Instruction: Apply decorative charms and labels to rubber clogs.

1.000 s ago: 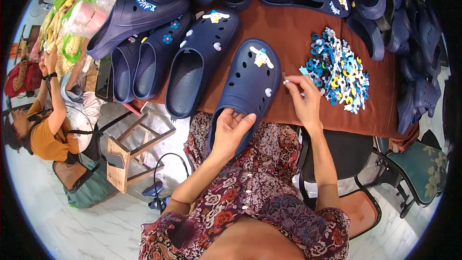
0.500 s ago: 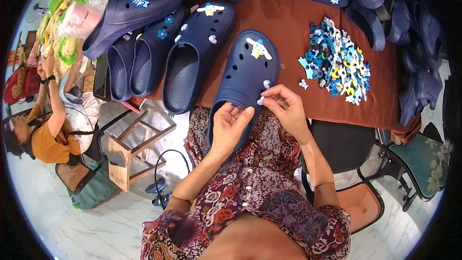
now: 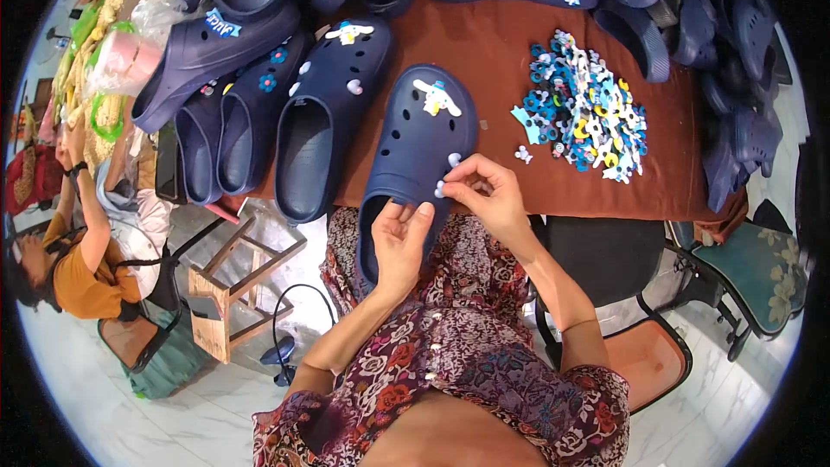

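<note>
Steadying the navy clog [image 3: 424,143], the left hand [image 3: 402,246] curls its fingers into the foot opening, tips hidden, thumb at the rim; the hold seems chosen to brace the upper from inside. Clog lies toe toward 12 o'clock, heel past the near edge of the brown cloth [image 3: 640,199], which likely leaves that opening reachable. Right hand [image 3: 491,199] has thumb and forefinger nearly together on a small pale charm [image 3: 439,189] at the clog's right side, near 4 o'clock; a heart-shaped charm [image 3: 455,160] sits just beside, toward 1. Charm pile [image 3: 588,112] lies at 2 o'clock, apparently for the right hand's convenience. Similarly decorated clog [image 3: 307,151] at 10, perhaps kept near for comparison.
</note>
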Available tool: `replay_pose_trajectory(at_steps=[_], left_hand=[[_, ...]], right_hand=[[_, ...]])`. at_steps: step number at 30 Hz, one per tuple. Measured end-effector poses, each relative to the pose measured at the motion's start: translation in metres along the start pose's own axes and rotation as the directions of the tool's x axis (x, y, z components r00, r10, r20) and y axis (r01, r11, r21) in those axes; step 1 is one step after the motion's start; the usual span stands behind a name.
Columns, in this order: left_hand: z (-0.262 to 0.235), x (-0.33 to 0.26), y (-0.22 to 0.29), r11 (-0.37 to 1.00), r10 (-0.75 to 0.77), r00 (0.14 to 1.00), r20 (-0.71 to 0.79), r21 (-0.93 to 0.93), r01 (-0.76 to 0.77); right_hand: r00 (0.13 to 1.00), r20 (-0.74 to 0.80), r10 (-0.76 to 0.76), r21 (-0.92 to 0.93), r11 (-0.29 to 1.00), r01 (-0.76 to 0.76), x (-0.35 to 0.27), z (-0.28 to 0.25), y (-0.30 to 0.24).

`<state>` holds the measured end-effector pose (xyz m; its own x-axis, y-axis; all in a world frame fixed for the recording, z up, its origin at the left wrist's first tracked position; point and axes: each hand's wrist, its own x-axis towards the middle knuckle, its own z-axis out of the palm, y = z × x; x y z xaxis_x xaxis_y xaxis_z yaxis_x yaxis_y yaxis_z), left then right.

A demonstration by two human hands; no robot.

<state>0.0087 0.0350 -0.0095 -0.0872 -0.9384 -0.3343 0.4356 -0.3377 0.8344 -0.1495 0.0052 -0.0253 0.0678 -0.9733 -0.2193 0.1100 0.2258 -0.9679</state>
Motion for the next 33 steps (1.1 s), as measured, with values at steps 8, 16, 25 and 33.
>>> replay_pose_trajectory(at_steps=[8,16,25,33], left_hand=[[0.010,0.003,0.008,0.999,0.017,0.998,-0.063,0.051,-0.014],[-0.005,0.013,0.004,0.983,0.005,1.000,-0.021,-0.184,-0.009],[0.004,0.032,0.030,0.751,-0.194,0.980,0.039,-0.637,0.174],[0.000,0.045,0.028,0.622,-0.315,0.945,0.087,-0.733,0.275]], right_hand=[[0.994,-0.074,-0.086,-0.037,0.996,0.083,-0.002,0.007,0.009],[0.886,-0.345,-0.310,-0.495,0.862,0.109,-0.005,-0.034,-0.002],[0.864,-0.147,-0.481,-0.919,0.390,0.060,-0.010,-0.068,0.003],[0.877,-0.293,-0.380,-0.873,0.480,-0.084,-0.013,-0.077,0.000]])
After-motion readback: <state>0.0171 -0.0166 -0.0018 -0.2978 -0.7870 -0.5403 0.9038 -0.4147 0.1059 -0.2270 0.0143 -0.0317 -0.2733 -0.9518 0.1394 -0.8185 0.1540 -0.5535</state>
